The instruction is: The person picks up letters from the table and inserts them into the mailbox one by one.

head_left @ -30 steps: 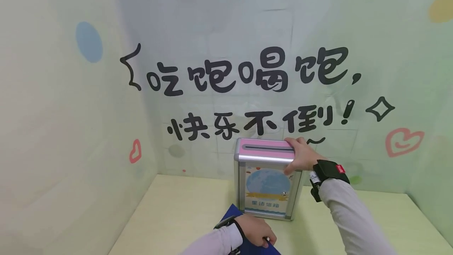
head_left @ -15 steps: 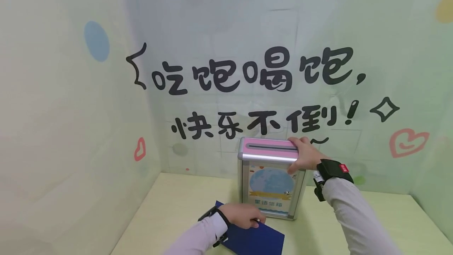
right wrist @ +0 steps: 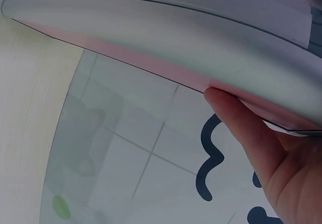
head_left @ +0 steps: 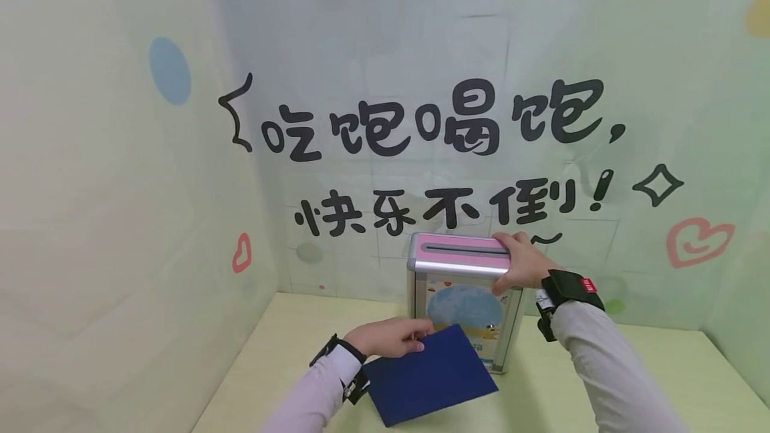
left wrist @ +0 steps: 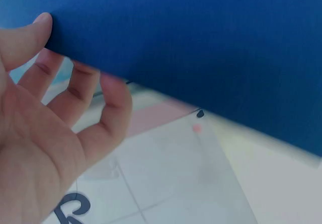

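A pink-topped letter box (head_left: 461,269) with a silver frame and a long slot (head_left: 463,250) in its lid stands upright. My right hand (head_left: 526,262) grips its top right end, thumb at the front and fingers over the far edge; the right wrist view shows the thumb (right wrist: 241,126) against the pink side. Pinched by one long edge in my left hand (head_left: 388,337) is a flat dark blue sheet (head_left: 430,379), like a card or envelope. It is tilted in front of the box and hides the lower left of its front. In the left wrist view the thumb lies on the blue sheet (left wrist: 191,43).
The box stands on a pale wooden table (head_left: 301,333), close to the back wall (head_left: 361,39) with large black lettering. Side walls enclose the table at left (head_left: 114,219) and right (head_left: 742,272). A small lock (head_left: 490,328) sits on the box's front.
My left hand has risen, carrying the blue sheet up and a little left from the table's front, and more of the sheet shows. The right hand keeps its grip on the box.
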`<act>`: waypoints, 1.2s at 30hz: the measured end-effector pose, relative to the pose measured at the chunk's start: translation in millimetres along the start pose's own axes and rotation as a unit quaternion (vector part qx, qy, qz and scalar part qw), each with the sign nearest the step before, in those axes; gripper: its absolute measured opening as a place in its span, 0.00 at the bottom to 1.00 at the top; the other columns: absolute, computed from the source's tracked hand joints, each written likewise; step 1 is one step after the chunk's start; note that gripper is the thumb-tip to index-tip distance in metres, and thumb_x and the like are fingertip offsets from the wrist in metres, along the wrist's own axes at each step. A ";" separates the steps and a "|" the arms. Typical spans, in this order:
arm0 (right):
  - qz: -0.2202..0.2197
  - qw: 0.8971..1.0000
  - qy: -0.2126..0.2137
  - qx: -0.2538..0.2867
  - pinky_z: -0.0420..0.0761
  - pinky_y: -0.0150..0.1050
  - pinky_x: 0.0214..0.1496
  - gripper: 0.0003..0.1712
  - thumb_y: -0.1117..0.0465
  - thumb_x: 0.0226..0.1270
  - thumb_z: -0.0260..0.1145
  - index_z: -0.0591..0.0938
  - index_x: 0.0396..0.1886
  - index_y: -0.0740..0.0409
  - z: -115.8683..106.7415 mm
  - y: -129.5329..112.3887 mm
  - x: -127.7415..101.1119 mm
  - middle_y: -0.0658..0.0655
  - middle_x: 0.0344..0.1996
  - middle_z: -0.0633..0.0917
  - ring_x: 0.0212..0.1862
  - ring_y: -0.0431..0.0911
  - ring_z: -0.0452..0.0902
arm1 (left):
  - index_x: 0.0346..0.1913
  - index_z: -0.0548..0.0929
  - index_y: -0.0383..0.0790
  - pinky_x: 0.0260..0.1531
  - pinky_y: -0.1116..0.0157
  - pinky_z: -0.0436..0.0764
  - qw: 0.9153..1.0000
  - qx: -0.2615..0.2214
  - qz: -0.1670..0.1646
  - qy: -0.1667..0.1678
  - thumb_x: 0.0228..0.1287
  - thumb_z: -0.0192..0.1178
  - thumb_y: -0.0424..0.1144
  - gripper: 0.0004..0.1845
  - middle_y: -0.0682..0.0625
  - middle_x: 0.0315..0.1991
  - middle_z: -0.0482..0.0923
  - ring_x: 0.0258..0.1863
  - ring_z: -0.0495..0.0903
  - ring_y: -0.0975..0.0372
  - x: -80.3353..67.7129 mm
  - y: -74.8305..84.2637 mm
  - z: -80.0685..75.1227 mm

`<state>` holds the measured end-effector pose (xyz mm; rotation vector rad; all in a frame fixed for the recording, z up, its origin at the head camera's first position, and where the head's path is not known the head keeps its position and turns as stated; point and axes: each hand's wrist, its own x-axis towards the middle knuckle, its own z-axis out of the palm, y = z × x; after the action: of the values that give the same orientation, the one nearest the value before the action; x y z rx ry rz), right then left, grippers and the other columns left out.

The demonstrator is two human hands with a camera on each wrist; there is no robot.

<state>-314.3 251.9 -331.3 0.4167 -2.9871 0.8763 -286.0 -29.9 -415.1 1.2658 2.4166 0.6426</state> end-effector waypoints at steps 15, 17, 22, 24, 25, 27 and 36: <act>-0.008 1.000 0.001 -0.007 0.73 0.46 0.39 0.62 0.57 0.20 0.75 0.58 0.65 0.62 -1.2 6.1 1.9 0.68 0.49 0.62 0.43 0.58 0.66 | 0.62 0.62 0.50 0.35 0.65 0.80 0.973 -0.204 -0.027 0.106 0.67 0.49 0.34 0.22 0.48 0.41 0.71 0.40 0.77 0.60 -13.5 11.7 -45.4; -0.008 1.000 0.001 -0.009 0.73 0.46 0.38 0.62 0.57 0.20 0.74 0.58 0.65 0.62 -1.2 7.3 3.3 0.68 0.48 0.63 0.43 0.57 0.66 | 0.65 0.59 0.51 0.35 0.64 0.81 0.970 -0.211 -0.019 0.118 0.67 0.48 0.33 0.25 0.46 0.42 0.71 0.41 0.77 0.58 -14.6 15.4 -55.4; 0.004 1.000 -0.002 -0.008 0.73 0.43 0.35 0.60 0.57 0.22 0.74 0.58 0.65 0.60 -0.7 8.3 5.1 0.67 0.47 0.63 0.41 0.56 0.67 | 0.64 0.60 0.47 0.34 0.63 0.81 0.965 -0.214 -0.001 0.151 0.67 0.48 0.31 0.24 0.43 0.42 0.71 0.42 0.78 0.55 -17.9 21.8 -80.2; 0.007 1.000 -0.004 -0.008 0.73 0.44 0.35 0.60 0.57 0.23 0.74 0.58 0.65 0.60 -0.4 7.7 5.0 0.67 0.48 0.62 0.41 0.57 0.67 | 0.63 0.60 0.44 0.34 0.63 0.81 0.963 -0.213 0.002 0.164 0.67 0.49 0.31 0.23 0.42 0.42 0.71 0.42 0.78 0.54 -19.9 24.7 -90.2; 0.009 1.000 -0.005 -0.009 0.74 0.44 0.35 0.60 0.56 0.23 0.74 0.58 0.65 0.60 -0.3 7.1 4.8 0.67 0.48 0.62 0.41 0.57 0.67 | 0.63 0.59 0.43 0.34 0.63 0.81 0.962 -0.210 0.002 0.172 0.66 0.49 0.31 0.24 0.42 0.42 0.71 0.42 0.78 0.54 -20.9 26.0 -95.2; 0.008 1.000 -0.007 -0.010 0.74 0.45 0.36 0.61 0.56 0.23 0.74 0.57 0.65 0.60 0.0 6.1 4.1 0.67 0.48 0.62 0.42 0.57 0.67 | 0.62 0.60 0.41 0.34 0.63 0.81 0.961 -0.201 0.002 0.188 0.66 0.50 0.32 0.23 0.41 0.42 0.71 0.42 0.78 0.53 -22.5 29.4 -105.8; 0.002 1.000 -0.004 -0.006 0.73 0.44 0.36 0.60 0.57 0.23 0.74 0.58 0.65 0.60 2.1 2.2 3.3 0.67 0.48 0.63 0.42 0.56 0.67 | 0.68 0.54 0.50 0.37 0.62 0.81 0.953 -0.184 0.003 0.242 0.66 0.50 0.34 0.30 0.41 0.47 0.71 0.44 0.77 0.53 -28.7 50.0 -153.2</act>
<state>-317.9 251.8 -334.0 0.4139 -2.9999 0.8602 -311.0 -64.6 -257.1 1.0463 2.4801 1.4740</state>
